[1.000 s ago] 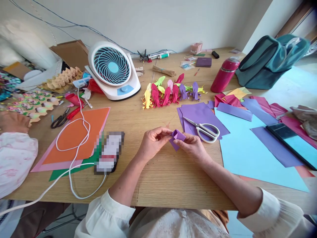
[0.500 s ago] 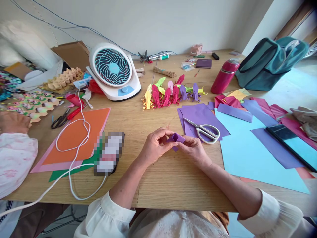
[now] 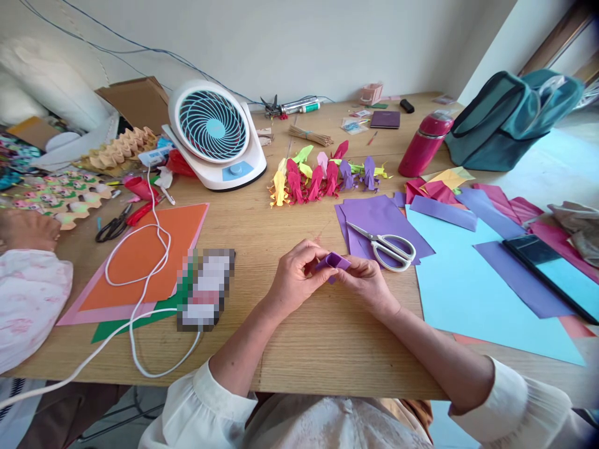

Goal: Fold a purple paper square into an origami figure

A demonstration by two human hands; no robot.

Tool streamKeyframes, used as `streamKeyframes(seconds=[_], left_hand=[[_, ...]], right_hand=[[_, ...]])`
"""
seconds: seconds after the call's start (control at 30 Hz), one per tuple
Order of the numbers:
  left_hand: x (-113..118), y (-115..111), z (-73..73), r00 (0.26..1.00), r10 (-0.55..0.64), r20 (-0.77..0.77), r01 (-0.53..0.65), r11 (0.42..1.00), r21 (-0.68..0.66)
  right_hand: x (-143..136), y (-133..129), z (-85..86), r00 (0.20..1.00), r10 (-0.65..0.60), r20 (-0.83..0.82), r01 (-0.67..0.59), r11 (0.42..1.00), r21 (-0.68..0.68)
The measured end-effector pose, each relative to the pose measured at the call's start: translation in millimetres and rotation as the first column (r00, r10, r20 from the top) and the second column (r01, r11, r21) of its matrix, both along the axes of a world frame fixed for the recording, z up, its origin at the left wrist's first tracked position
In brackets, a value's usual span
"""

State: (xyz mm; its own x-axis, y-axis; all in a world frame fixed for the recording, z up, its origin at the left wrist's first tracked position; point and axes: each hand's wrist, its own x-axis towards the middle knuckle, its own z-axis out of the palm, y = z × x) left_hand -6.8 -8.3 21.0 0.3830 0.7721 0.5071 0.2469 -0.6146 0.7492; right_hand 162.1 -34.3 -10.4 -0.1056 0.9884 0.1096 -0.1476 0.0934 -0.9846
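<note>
A small piece of folded purple paper [image 3: 334, 260] is pinched between my two hands above the wooden table [image 3: 322, 349]. My left hand [image 3: 297, 274] grips its left side with thumb and fingers, while my right hand [image 3: 369, 284] holds the right side. The upper edge of the paper gapes into a little pocket. Just beyond my right hand, grey-handled scissors [image 3: 393, 251] lie on purple sheets [image 3: 388, 215]. Farther back stand folded paper figures [image 3: 316, 182] in yellow, red, pink, green and purple.
A white fan [image 3: 210, 134] and a phone [image 3: 208, 290] with a white cable are to the left, beside orange paper [image 3: 145, 262]. On the right are light blue paper [image 3: 458, 293], a red bottle [image 3: 425, 143], a tablet [image 3: 552, 268] and a teal bag [image 3: 496, 125]. Another person's hand [image 3: 30, 229] rests far left.
The pocket in the purple paper looks wider and tilted differently between my fingers. My hands have barely shifted.
</note>
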Motion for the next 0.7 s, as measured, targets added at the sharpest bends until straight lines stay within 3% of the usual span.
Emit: streamKeyframes(seconds=[0.7], left_hand=[[0.4, -0.2, -2.9, 1.000, 0.020, -0.010, -0.019, 0.999, 0.041]], right_hand=[[-5.3, -1.5, -6.0, 1.000, -0.010, -0.012, 0.010, 1.000, 0.008]])
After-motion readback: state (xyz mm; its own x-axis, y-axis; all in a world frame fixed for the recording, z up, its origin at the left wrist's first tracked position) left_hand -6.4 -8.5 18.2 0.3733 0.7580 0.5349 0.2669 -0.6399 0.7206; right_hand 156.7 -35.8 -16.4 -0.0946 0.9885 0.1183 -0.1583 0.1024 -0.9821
